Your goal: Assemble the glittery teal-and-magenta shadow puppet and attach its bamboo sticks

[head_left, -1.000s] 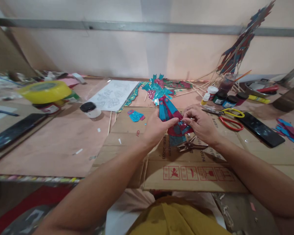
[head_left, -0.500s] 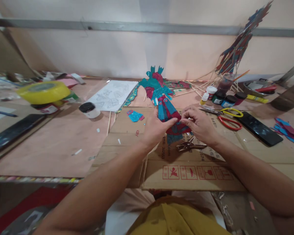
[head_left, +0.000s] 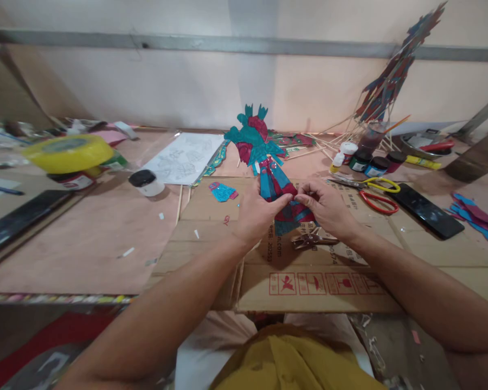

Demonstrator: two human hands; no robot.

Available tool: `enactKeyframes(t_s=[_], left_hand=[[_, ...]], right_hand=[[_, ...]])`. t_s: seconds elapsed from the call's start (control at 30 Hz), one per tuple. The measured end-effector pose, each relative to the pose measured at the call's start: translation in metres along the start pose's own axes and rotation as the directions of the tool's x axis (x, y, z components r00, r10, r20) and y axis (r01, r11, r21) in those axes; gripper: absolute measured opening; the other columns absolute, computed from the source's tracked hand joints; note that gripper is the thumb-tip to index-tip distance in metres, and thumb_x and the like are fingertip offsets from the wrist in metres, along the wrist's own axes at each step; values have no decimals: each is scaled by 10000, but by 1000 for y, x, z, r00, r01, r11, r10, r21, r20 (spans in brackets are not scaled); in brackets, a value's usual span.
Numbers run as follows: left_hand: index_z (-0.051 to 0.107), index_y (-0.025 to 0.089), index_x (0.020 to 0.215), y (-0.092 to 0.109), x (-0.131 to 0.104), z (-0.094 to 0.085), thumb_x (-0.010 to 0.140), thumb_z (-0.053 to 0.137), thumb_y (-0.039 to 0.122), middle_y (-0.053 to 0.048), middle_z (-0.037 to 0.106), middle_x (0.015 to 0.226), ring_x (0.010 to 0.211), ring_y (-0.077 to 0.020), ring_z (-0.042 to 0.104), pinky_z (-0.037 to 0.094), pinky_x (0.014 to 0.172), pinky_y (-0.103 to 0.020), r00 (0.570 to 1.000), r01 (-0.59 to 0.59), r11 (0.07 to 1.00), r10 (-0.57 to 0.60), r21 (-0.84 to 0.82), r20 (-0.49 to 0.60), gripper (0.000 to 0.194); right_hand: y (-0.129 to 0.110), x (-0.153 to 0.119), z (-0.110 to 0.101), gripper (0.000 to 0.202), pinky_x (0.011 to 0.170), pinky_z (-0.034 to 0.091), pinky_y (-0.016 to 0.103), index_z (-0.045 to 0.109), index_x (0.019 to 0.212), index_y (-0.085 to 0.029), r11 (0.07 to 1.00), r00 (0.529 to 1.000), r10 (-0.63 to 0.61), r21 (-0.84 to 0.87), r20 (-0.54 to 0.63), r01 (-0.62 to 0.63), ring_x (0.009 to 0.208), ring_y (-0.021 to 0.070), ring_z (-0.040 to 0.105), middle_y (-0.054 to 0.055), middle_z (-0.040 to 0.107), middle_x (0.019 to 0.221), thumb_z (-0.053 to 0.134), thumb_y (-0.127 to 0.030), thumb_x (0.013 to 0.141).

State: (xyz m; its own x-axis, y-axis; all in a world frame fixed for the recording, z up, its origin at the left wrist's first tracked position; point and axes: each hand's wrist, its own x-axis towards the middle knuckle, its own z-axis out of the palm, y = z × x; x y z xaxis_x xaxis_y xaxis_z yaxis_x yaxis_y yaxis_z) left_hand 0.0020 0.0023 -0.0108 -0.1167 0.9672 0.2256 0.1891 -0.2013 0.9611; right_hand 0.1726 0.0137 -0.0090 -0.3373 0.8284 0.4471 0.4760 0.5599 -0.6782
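A teal and crimson cut-out figure, like a shadow puppet (head_left: 250, 138), is held up over the cardboard. My left hand (head_left: 260, 214) grips its lower body from the left, thumb across the front. From the right, my right hand (head_left: 323, 206) pinches the figure's edge between thumb and forefinger, close to the left thumb. Whether anything small sits in that pinch I cannot make out. Below the hands a metal hole punch (head_left: 311, 240) lies on the cardboard. A small blue and red cut-out piece (head_left: 223, 192) rests to the left.
Scissors (head_left: 376, 189) and a phone (head_left: 425, 211) lie right of the hands, with paint jars (head_left: 377, 166) behind. Line drawings (head_left: 183, 158), a black-lidded jar (head_left: 146, 183) and yellow tape (head_left: 69, 154) are left. More puppets on sticks (head_left: 390, 76) lean at the back right.
The figure has tilted slightly to the left at its top. Both hands keep their hold, and the right fingers have shifted a little on the edge. The whole view has moved slightly.
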Motion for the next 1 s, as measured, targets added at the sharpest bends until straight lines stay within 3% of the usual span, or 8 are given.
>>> enactKeyframes(t_s=[0.27,0.53,0.63,0.73,0.83,1.0], left_hand=[[641,197,957,-16,3,3,630,817,363,-26,705,846,780,-199,662,539,738,-328,999,32,997,-34,-65,-26,407],[617,172,915,-17,6,9,640,797,349,-35,707,885,763,-166,665,553,753,-318,993,120,917,-117,-380,29,373],[607,171,939,-16,8,9,632,799,314,-26,696,863,730,-158,655,556,727,-313,988,150,903,-154,-403,21,390],[586,187,1024,-19,10,6,610,816,263,-9,688,832,701,-155,644,549,677,-291,986,162,937,-166,-311,14,480],[593,184,978,-18,12,3,584,833,238,-3,687,804,690,-155,640,536,656,-277,980,198,947,-183,-252,82,465],[609,163,858,-9,9,3,546,862,255,2,691,776,653,-134,629,545,706,-301,936,335,814,-230,-474,265,411]], right_hand=[[-1,0,1,228,614,370,278,521,718,-206,998,997,65,-3,-38,-65,665,149,449,0,505,699,552,-348,895],[-6,3,-3,310,534,355,251,484,725,-206,959,977,193,195,88,-207,597,122,421,-21,471,669,538,-466,886],[-5,2,-4,304,547,369,254,507,748,-201,958,981,178,215,74,-190,608,125,433,-15,483,682,548,-470,883],[-1,1,-5,290,584,384,264,522,759,-199,972,991,133,192,13,-133,631,132,452,-12,495,688,555,-455,890],[4,1,-5,264,609,385,273,532,766,-200,987,994,78,147,-71,-67,656,141,468,-3,526,705,557,-428,897],[10,1,-6,197,630,379,282,555,771,-197,1000,997,-16,13,-82,17,662,148,489,8,574,718,567,-348,897]])
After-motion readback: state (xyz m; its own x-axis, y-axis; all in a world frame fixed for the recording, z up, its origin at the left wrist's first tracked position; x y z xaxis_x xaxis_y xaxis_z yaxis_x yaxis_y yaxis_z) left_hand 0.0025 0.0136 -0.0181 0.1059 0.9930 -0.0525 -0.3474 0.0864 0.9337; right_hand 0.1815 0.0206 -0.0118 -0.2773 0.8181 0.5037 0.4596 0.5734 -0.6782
